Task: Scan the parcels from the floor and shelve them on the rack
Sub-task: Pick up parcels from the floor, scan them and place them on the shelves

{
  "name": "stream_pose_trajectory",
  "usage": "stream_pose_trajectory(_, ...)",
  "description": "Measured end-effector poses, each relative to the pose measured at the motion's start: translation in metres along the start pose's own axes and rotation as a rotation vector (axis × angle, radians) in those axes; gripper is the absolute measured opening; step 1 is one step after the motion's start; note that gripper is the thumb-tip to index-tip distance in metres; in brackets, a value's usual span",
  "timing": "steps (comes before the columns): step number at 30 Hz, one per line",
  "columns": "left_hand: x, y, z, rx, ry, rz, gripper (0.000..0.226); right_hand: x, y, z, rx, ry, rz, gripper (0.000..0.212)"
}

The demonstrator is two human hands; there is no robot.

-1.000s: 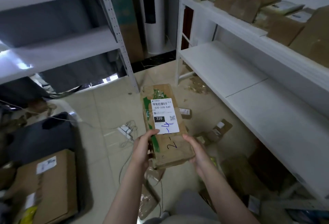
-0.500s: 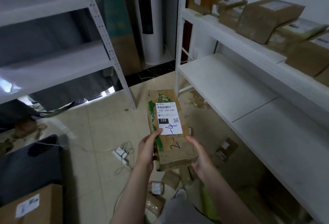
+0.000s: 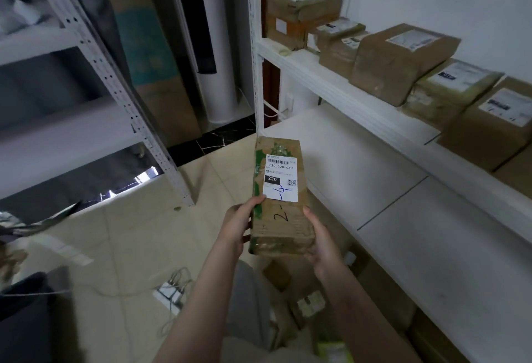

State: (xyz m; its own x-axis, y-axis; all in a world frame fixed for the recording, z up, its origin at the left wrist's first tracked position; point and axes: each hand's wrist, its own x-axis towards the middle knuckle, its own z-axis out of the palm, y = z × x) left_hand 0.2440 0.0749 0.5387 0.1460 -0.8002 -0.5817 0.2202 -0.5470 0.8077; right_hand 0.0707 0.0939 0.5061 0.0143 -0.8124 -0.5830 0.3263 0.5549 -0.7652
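Observation:
A long brown cardboard parcel (image 3: 283, 218) with green tape and a white shipping label marked 220 is held in front of me, label side up. My left hand (image 3: 237, 225) grips its near left edge, thumb on the label's corner. My right hand (image 3: 324, 243) holds the near right edge with fingers under the box. The parcel hangs over the front left corner of the white rack's lower shelf (image 3: 403, 218), on my right. The rack's upper shelf (image 3: 331, 74) carries several brown parcels.
A second grey-white rack (image 3: 121, 86) stands to the left. Loose small parcels (image 3: 309, 302) and a white power strip with cables (image 3: 169, 295) lie on the tiled floor near my legs. A dark bin (image 3: 28, 316) sits at lower left.
The view has risen and swung right toward the white rack. The parcel, still held in both hands, has come up from over the floor to the lower shelf's edge.

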Motion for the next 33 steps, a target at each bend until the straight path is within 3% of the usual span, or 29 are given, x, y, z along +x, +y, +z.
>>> stream_pose_trajectory(1,0.012,0.005,0.005,-0.003,0.003,0.004,0.047,0.006,-0.006,-0.001,0.005,0.001,0.004,0.076)
stream_pose_trajectory(5,0.063,0.028,0.018,-0.029,0.003,-0.001,0.083,0.033,-0.030,-0.001,-0.015,-0.018,0.032,0.029)
stream_pose_trajectory(10,0.133,0.058,0.029,-0.012,-0.052,-0.030,0.068,0.079,-0.053,0.008,-0.047,0.006,0.059,0.038)
stream_pose_trajectory(14,0.195,0.086,0.027,0.032,-0.049,-0.079,0.087,0.126,-0.071,0.039,0.031,0.038,0.095,0.020)
stream_pose_trajectory(17,0.259,0.114,0.019,0.079,-0.042,-0.095,0.100,0.173,-0.087,0.084,0.143,0.160,0.113,0.025)
stream_pose_trajectory(22,0.363,0.171,0.005,0.228,-0.146,-0.138,0.080,0.267,-0.104,0.166,0.379,0.385,0.099,0.017)
stream_pose_trajectory(26,0.427,0.215,-0.002,0.415,-0.296,-0.155,0.046,0.332,-0.118,0.209,0.567,0.449,0.075,0.012)
stream_pose_trajectory(30,0.476,0.234,-0.001,0.573,-0.337,-0.209,0.051,0.381,-0.129,0.227,0.594,0.476,0.032,0.012)
stream_pose_trajectory(33,0.504,0.229,0.009,0.563,-0.327,-0.227,0.049,0.412,-0.129,0.223,0.583,0.503,0.022,0.017)
